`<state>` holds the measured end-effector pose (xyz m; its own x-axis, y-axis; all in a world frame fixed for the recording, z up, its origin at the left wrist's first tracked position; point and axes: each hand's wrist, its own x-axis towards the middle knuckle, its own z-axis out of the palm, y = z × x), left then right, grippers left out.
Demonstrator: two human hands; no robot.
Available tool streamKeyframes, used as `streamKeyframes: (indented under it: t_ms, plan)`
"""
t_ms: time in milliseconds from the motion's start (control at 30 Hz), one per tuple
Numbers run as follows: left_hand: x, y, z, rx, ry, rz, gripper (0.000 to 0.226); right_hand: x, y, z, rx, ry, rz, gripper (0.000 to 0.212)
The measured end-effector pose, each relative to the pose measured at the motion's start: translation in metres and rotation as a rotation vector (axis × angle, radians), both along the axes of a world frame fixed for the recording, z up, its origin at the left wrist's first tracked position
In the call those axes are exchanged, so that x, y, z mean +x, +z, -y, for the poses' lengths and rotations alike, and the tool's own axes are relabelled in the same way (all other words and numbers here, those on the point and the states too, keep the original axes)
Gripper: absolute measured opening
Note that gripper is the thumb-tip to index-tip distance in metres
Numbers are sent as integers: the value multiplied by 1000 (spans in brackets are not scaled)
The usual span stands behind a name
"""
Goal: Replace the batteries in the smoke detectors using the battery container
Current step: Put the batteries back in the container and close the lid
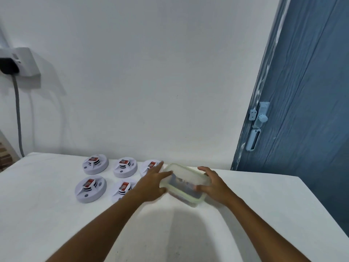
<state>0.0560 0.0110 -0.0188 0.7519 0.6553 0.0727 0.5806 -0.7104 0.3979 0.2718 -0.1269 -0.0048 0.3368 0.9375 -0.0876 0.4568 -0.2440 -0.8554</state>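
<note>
A white counter point(47, 205) stands against the wall; five round white smoke detectors point(90, 189) lie on it in two rows, with a lidded clear plastic container point(186, 183) just right of them

on the table point(56, 214) against the wall, five smoke detectors point(90, 189) sit in two rows to my left. the battery container point(186, 183) lies right of them, between my left hand point(153, 183) and right hand point(214, 183).
</note>
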Motion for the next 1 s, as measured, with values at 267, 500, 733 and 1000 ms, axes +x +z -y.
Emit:
streamKeyframes:
  t_ms: [267,500,733,1000]
  plan:
    - [14,15,40,-875,426,454,61,-17,3,5,-66,-232,-25,37]
    - [3,20,32,-970,439,540,26,-27,9,5,-211,-118,-322,25]
    - [2,22,18,-1024,391,457,30,-32,11,3,-144,-156,-532,41]
    - [10,23,10,-1049,375,484,22,-25,14,-9,-133,-191,-524,33]
